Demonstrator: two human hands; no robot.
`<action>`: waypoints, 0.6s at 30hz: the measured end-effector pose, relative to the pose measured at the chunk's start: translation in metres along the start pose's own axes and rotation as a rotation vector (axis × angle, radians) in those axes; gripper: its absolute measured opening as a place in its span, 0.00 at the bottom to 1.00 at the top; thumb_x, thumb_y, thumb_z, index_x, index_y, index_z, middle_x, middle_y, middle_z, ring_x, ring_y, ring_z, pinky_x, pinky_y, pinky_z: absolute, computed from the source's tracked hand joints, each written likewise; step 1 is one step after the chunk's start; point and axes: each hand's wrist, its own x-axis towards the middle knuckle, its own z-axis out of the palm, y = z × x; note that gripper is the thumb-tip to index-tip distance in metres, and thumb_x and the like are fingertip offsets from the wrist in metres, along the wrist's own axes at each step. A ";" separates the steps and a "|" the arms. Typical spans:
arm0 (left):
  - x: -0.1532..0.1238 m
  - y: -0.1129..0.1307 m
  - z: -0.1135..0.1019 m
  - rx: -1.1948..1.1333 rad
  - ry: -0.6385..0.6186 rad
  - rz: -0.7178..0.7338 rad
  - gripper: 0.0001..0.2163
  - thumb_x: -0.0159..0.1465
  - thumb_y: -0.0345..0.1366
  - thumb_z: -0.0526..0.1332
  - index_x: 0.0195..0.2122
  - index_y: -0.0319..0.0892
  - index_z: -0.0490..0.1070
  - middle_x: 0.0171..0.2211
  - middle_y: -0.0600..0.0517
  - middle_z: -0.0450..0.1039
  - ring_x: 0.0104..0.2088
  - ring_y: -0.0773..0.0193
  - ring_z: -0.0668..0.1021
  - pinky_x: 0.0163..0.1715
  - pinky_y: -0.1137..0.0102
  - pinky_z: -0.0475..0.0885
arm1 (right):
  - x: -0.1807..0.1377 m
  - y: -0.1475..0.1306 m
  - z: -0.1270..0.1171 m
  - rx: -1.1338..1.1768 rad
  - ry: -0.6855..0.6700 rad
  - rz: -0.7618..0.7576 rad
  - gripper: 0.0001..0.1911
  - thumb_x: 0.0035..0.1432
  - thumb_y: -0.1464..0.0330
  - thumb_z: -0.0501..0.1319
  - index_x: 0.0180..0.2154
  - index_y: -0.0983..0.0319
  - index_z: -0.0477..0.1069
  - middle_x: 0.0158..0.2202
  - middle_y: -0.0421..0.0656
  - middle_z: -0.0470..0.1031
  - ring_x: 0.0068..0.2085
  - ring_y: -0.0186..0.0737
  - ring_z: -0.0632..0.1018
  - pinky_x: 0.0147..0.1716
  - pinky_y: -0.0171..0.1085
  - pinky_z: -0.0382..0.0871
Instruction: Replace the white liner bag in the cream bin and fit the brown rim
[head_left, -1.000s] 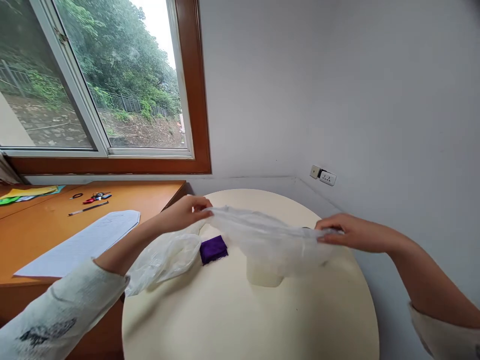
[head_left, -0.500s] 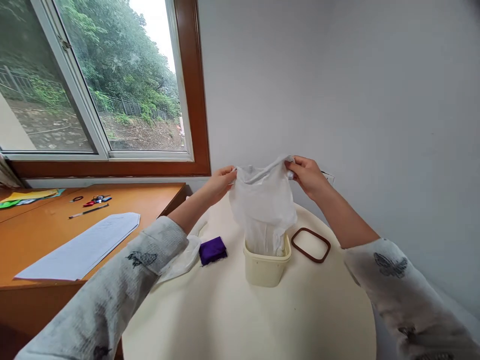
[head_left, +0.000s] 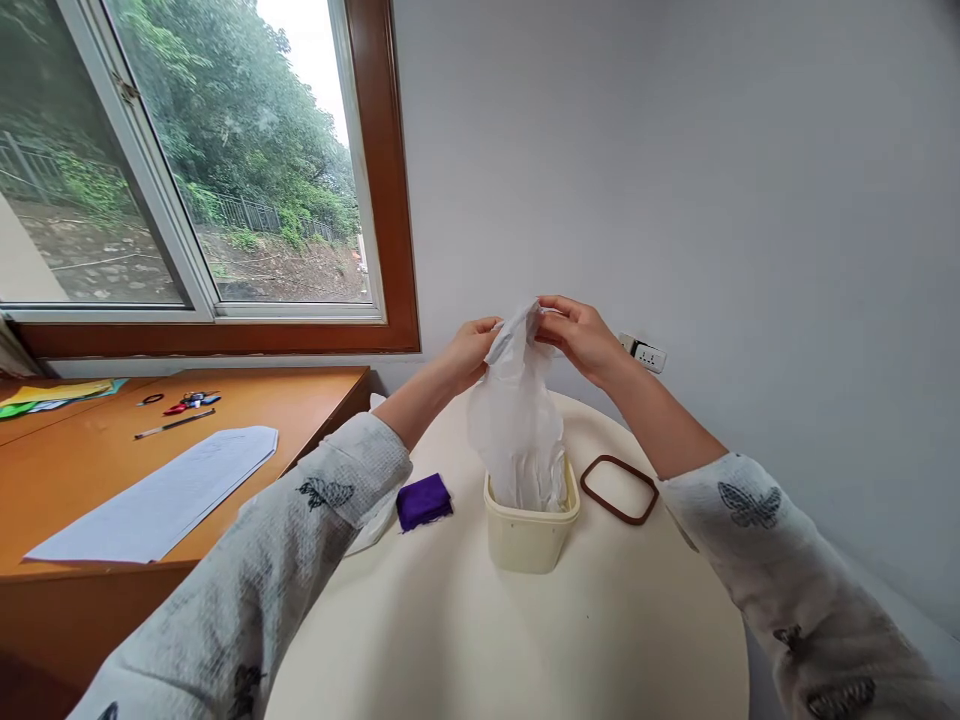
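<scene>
A thin white plastic bag (head_left: 516,420) hangs upright above a small cream box (head_left: 530,532) on the round cream table (head_left: 525,640); its lower end sits inside the box. My left hand (head_left: 472,350) pinches the bag's top edge on the left. My right hand (head_left: 577,335) pinches the same top edge on the right, close to the left hand. Both hands are raised well above the table. A folded purple cloth (head_left: 424,500) lies left of the box, and a brown oval ring (head_left: 619,488) lies to its right.
Another crumpled white bag (head_left: 375,520) lies partly hidden behind my left sleeve. A wooden desk (head_left: 97,460) at left carries a white paper (head_left: 161,492), a pen (head_left: 174,424), scissors and coloured sheets. A window is behind; a wall socket (head_left: 645,353) is at right.
The bag was stretched wide and low over the box; both hands lifted it upright and came together at its top, narrowing it, with its lower end down in the box.
</scene>
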 end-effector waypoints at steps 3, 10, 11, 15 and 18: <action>0.002 0.003 0.000 0.003 0.056 0.008 0.09 0.47 0.32 0.67 0.21 0.37 0.65 0.17 0.58 0.62 0.17 0.75 0.64 0.19 0.76 0.56 | -0.006 0.008 -0.008 0.008 0.091 -0.023 0.15 0.49 0.61 0.61 0.41 0.57 0.70 0.33 0.39 0.73 0.37 0.35 0.74 0.42 0.38 0.66; 0.004 0.015 0.004 0.065 0.098 0.070 0.13 0.49 0.36 0.66 0.18 0.38 0.62 0.14 0.61 0.56 0.15 0.77 0.59 0.16 0.77 0.51 | -0.031 0.034 -0.024 0.011 -0.312 0.206 0.31 0.45 0.52 0.63 0.51 0.54 0.62 0.53 0.44 0.67 0.54 0.42 0.66 0.50 0.43 0.61; 0.004 0.016 0.007 0.079 0.114 0.077 0.13 0.50 0.37 0.66 0.18 0.38 0.62 0.14 0.60 0.56 0.15 0.77 0.59 0.16 0.77 0.51 | -0.036 0.035 -0.021 0.009 -0.420 0.219 0.35 0.43 0.52 0.65 0.53 0.53 0.61 0.54 0.44 0.65 0.54 0.44 0.65 0.51 0.44 0.61; 0.001 0.023 0.021 0.120 0.122 0.104 0.12 0.51 0.37 0.65 0.19 0.37 0.64 0.15 0.60 0.58 0.15 0.76 0.61 0.17 0.77 0.54 | -0.052 0.034 0.008 -0.139 -0.454 0.239 0.31 0.40 0.56 0.68 0.48 0.55 0.66 0.48 0.43 0.71 0.49 0.47 0.70 0.47 0.44 0.65; -0.006 0.036 0.029 0.186 0.074 0.235 0.09 0.53 0.35 0.64 0.21 0.36 0.67 0.17 0.58 0.62 0.18 0.75 0.64 0.20 0.76 0.57 | -0.055 0.036 0.026 -0.214 -0.175 0.173 0.17 0.44 0.55 0.65 0.36 0.56 0.72 0.38 0.42 0.75 0.41 0.46 0.73 0.39 0.43 0.68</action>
